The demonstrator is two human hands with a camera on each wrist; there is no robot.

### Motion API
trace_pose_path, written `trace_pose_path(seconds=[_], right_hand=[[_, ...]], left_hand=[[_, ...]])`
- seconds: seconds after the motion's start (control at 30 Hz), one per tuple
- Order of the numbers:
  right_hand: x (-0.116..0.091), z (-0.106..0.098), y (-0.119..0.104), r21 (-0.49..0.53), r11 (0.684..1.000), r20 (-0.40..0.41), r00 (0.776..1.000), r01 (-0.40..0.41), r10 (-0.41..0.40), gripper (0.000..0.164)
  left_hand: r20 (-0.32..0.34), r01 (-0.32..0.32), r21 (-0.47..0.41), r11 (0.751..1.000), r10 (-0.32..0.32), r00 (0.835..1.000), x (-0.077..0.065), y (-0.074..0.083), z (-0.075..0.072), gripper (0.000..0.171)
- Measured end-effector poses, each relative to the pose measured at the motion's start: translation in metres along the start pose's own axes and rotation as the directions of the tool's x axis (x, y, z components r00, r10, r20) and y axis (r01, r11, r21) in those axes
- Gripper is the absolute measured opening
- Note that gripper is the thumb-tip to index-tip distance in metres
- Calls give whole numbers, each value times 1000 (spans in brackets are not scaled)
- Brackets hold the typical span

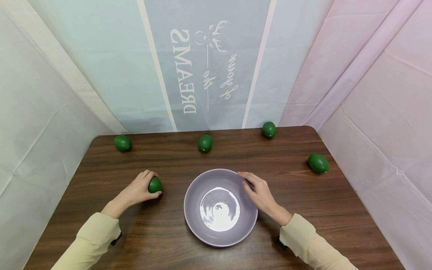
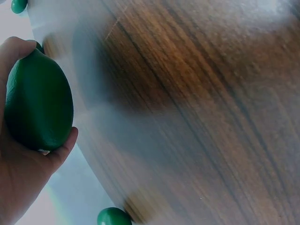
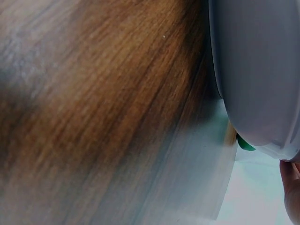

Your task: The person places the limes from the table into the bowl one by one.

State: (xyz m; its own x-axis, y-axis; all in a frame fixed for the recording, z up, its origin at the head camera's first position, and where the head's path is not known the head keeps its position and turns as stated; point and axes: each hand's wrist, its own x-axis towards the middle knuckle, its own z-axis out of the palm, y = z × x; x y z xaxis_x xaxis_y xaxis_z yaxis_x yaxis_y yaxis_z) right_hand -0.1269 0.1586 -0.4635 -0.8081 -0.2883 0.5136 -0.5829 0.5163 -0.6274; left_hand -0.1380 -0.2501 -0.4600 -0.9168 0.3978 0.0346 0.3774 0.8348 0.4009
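Green fruit (image 1: 155, 185) is held in the left hand (image 1: 140, 189), with fingers and thumb curled round its sides. Between the hands, touching the right one, stands a mauve bowl (image 1: 195, 206). The right hand (image 1: 261, 193) lies at its rim, thumb apart from the fingers; whether it pinches the rim cannot be told. Four similar fruits lie farther off: one beyond the left hand and to its left (image 1: 122, 143), one beyond the gap between the hands (image 1: 204, 143), one beyond the right hand (image 1: 269, 129), and one to its right (image 1: 318, 163). Dark wood-grain table (image 1: 162, 240) extends beneath both hands.
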Motion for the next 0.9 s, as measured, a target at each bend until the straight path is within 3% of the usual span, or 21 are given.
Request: trace_pose_path(seconds=[0.4, 0.63, 0.9], right_hand=[[0, 0, -1, 23, 1000, 6, 1000, -2, 2, 29], [0, 0, 0, 23, 1000, 5, 1000, -5, 5, 30], [-1, 0, 1, 24, 1000, 5, 1000, -9, 9, 30]], left_hand=[[-8, -56, 4, 998, 56, 998, 5, 10, -2, 49], [-48, -114, 9, 993, 115, 992, 7, 16, -3, 49], [-37, -110, -6, 994, 110, 993, 8, 25, -6, 48]])
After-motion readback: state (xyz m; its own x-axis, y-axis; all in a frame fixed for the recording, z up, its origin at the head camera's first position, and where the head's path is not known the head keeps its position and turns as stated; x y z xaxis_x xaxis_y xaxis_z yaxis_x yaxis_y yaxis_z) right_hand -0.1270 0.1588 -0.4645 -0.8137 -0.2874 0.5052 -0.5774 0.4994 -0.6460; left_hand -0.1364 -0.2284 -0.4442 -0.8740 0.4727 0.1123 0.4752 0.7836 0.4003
